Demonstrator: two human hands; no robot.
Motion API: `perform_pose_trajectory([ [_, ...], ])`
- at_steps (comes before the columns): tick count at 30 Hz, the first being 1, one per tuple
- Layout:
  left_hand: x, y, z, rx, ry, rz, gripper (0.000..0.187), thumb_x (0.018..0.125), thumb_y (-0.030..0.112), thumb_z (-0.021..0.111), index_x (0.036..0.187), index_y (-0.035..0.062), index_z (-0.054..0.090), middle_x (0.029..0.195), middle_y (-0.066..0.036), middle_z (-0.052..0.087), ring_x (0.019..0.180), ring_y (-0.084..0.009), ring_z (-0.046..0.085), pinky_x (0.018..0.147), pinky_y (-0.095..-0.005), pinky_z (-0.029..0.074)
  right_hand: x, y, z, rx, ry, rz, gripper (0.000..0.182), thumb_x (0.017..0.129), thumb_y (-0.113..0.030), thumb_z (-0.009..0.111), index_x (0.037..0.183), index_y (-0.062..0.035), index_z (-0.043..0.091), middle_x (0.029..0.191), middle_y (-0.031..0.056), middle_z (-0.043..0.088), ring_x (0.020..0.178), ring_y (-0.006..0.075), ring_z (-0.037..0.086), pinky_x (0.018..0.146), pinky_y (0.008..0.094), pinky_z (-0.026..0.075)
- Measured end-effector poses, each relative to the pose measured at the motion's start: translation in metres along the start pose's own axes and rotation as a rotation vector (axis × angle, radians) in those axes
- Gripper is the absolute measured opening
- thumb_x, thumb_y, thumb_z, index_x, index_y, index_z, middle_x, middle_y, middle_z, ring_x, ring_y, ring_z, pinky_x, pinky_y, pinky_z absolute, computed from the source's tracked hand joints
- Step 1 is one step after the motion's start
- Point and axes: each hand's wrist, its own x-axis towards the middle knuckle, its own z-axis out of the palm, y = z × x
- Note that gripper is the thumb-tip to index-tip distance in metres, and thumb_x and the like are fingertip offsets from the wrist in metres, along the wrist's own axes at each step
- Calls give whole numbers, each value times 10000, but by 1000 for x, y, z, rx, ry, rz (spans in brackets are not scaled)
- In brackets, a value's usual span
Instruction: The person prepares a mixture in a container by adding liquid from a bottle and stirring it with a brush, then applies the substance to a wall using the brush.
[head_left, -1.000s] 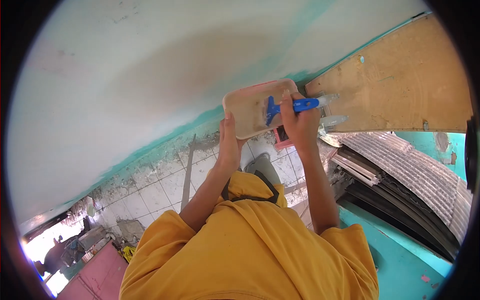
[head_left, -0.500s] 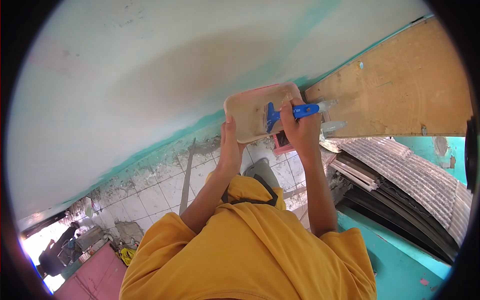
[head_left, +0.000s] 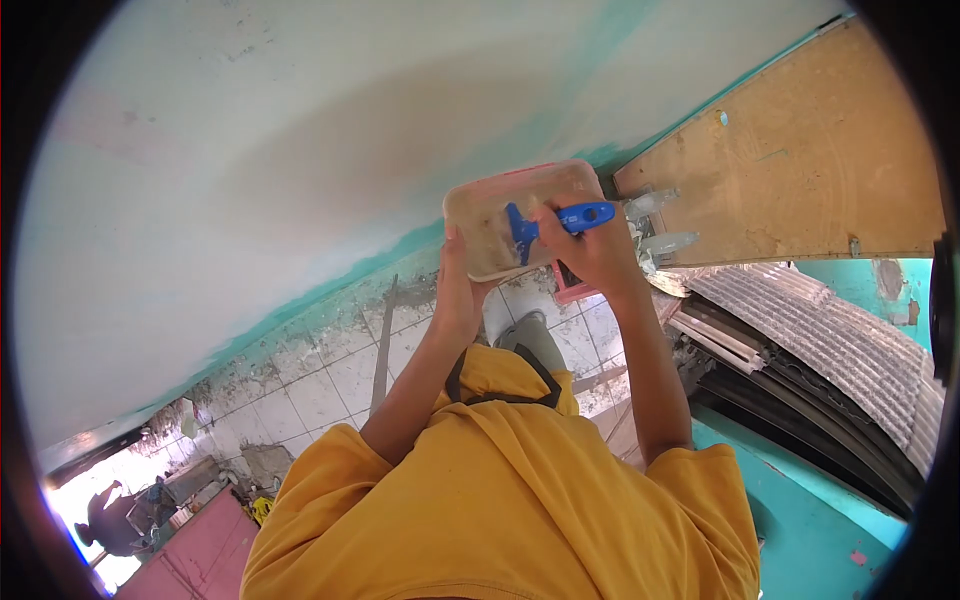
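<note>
My left hand [head_left: 461, 290] grips the left side of a shallow rectangular plastic tub [head_left: 472, 198], its thumb over the near rim. Pale, wet-looking residue coats the inside of the tub. In my right hand [head_left: 596, 250] is a blue-handled scraper [head_left: 583, 216], the fingers wrapped round its handle. The wide blue head of the scraper lies inside the tub, against the bottom; its blade edge is hard to make out. Both hands are at chest height, close in front of the wall.
A white and teal painted wall [head_left: 300, 130] rises ahead. To the right are a wooden board [head_left: 790, 150], corrugated sheets [head_left: 830, 340] and a teal surface [head_left: 800, 500]. White floor tiles [head_left: 310, 400] lie below. At lower left stands a pink surface [head_left: 200, 550] with clutter beside it.
The scraper has slid left and slightly down within the tub, together with my right hand. The tub has shifted a little up and left, still in my left hand.
</note>
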Motion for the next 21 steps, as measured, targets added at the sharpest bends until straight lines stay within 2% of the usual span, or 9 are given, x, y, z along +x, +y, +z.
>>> perform_pose_trajectory([
  [2, -2, 1, 0, -14, 5, -9, 720, 1053, 635, 244, 1547, 114, 298, 1505, -113, 455, 1372, -268, 494, 1112, -478, 451, 3, 1, -2, 8, -27, -62, 137, 924, -211, 680, 884, -80, 676, 768, 118, 677, 637, 319, 676, 573, 395, 518],
  [4, -6, 1, 4, 44, 0, 18, 721, 1049, 645, 241, 1541, 123, 309, 1502, -106, 459, 1367, -260, 500, 1108, -474, 454, 5, 3, -4, -61, -40, 145, 133, 914, -207, 684, 886, -77, 680, 786, 114, 685, 733, 314, 695, 647, 399, 543],
  [5, -6, 2, 4, 46, -1, 16, 721, 1049, 645, 241, 1541, 123, 309, 1502, -106, 459, 1367, -260, 500, 1108, -474, 454, 3, 2, -4, -61, -37, 146, 133, 914, -207, 684, 886, -77, 680, 786, 114, 685, 733, 314, 695, 647, 399, 543],
  [7, -5, 4, 2, 31, 49, -36, 729, 1046, 652, 234, 1543, 125, 310, 1497, -101, 462, 1360, -253, 505, 1113, -473, 446, 0, -1, -3, -36, -213, -96, 149, 894, -211, 704, 886, -65, 680, 810, 116, 694, 835, 319, 695, 710, 412, 551],
  [10, -9, 6, 7, 44, -6, -25, 755, 1037, 671, 231, 1551, 122, 301, 1496, -99, 459, 1357, -253, 502, 1126, -476, 430, 4, 1, -7, -3, -16, -3, 169, 883, -221, 717, 881, -57, 677, 823, 113, 695, 867, 323, 676, 711, 414, 545],
  [14, -7, 2, 6, 54, -19, 20, 773, 1032, 682, 232, 1558, 119, 290, 1506, -101, 450, 1363, -256, 495, 1136, -480, 417, -2, 0, 2, -27, 53, -66, 166, 883, -226, 718, 890, -65, 679, 842, 113, 697, 838, 329, 670, 694, 426, 537],
  [17, -9, 5, 2, 41, -35, -13, 775, 1031, 684, 226, 1559, 120, 288, 1524, -105, 436, 1379, -262, 481, 1138, -482, 414, -4, 1, -8, 21, -101, -176, 172, 890, -235, 715, 901, -68, 678, 830, 122, 692, 803, 335, 670, 687, 425, 539],
  [19, -12, 1, 1, 47, 3, -17, 771, 1033, 680, 221, 1562, 123, 286, 1535, -106, 426, 1392, -265, 468, 1140, -484, 410, 2, 5, -18, -146, -57, 24, 160, 896, -234, 709, 910, -78, 679, 812, 132, 685, 747, 347, 661, 661, 419, 534],
  [21, -13, 1, 0, 43, -15, 1, 703, 1055, 612, 253, 1570, 133, 257, 1535, -107, 410, 1397, -272, 457, 1137, -500, 412, 0, 2, -12, -126, -13, 16, 158, 905, -233, 700, 908, -76, 678, 798, 133, 679, 719, 351, 649, 639, 419, 526],
])
